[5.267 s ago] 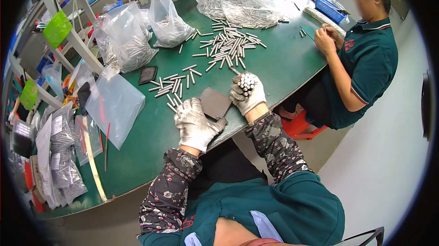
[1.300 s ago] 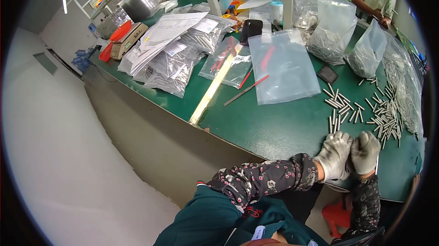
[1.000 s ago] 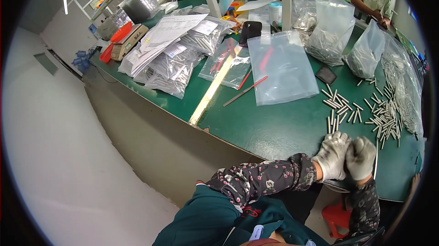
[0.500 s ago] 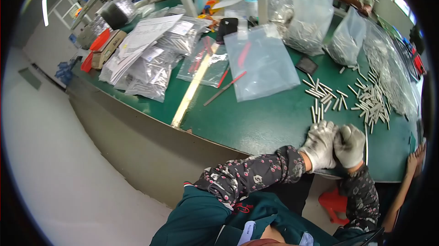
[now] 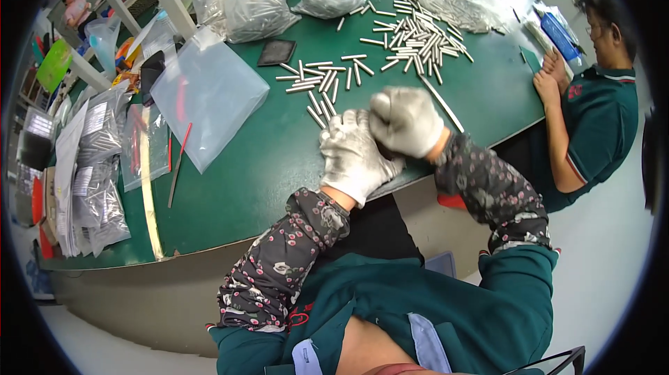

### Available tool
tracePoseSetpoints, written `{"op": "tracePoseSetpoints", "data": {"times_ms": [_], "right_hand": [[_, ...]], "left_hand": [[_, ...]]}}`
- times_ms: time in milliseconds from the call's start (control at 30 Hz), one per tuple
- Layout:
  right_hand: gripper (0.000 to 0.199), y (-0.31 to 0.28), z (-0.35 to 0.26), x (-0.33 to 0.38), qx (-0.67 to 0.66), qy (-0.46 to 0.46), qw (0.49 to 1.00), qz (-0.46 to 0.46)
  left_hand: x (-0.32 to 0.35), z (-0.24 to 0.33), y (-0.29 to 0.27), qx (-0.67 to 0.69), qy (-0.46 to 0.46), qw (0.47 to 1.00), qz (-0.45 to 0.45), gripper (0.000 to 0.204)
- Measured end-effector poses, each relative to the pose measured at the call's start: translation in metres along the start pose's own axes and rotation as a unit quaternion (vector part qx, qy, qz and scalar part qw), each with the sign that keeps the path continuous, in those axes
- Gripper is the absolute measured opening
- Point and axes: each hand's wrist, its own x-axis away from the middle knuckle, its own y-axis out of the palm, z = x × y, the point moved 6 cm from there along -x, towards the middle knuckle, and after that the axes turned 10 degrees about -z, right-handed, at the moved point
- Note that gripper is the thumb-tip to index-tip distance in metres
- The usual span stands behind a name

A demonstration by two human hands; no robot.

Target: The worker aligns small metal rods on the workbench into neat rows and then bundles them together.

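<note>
Both my hands wear white work gloves darkened with grey smudges. My left hand (image 5: 354, 155) rests at the table's near edge with its fingers curled in. Close against it on the right is my right hand (image 5: 405, 121), closed in a fist and slightly blurred. Whatever the fingers hold, if anything, is hidden by the gloves. Just beyond my left hand lie a few short metal pins (image 5: 321, 109), below a small scattered group of pins (image 5: 324, 79). A larger heap of the same pins (image 5: 428, 40) spreads farther back to the right.
On the green table (image 5: 237, 194) are a thin metal strip (image 5: 442, 104), a dark square pad (image 5: 277, 53), a file with a red handle (image 5: 180, 166) and a clear plastic bag (image 5: 209, 96). Filled bags (image 5: 258, 9) stand behind. At right sits a co-worker (image 5: 592, 117).
The view has swung to the right, bringing the co-worker into sight. My hands stay together near the table edge; my right fist now sits slightly higher beside the left.
</note>
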Motion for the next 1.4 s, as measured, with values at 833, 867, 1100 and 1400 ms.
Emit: {"op": "tracePoseSetpoints", "data": {"times_ms": [833, 867, 1100, 1400], "right_hand": [[0.018, 0.022, 0.025, 0.057, -0.78, 0.445, 0.351, 0.265], [0.02, 0.023, 0.014, 0.053, -0.785, 0.463, 0.306, 0.277], [0.028, 0.04, -0.05, 0.032, -0.756, 0.359, 0.483, 0.256], [0.015, 0.039, -0.092, -0.012, -0.848, 0.288, 0.435, 0.097]], "left_hand": [[0.036, 0.008, -0.035, 0.061, 0.212, 0.921, 0.322, 0.086], [0.05, 0.02, -0.054, 0.056, 0.283, 0.868, 0.405, 0.075], [0.038, 0.035, -0.075, 0.254, 0.242, 0.898, 0.264, 0.007], [0.013, -0.069, -0.088, 0.395, 0.046, 0.891, 0.218, 0.018]]}}
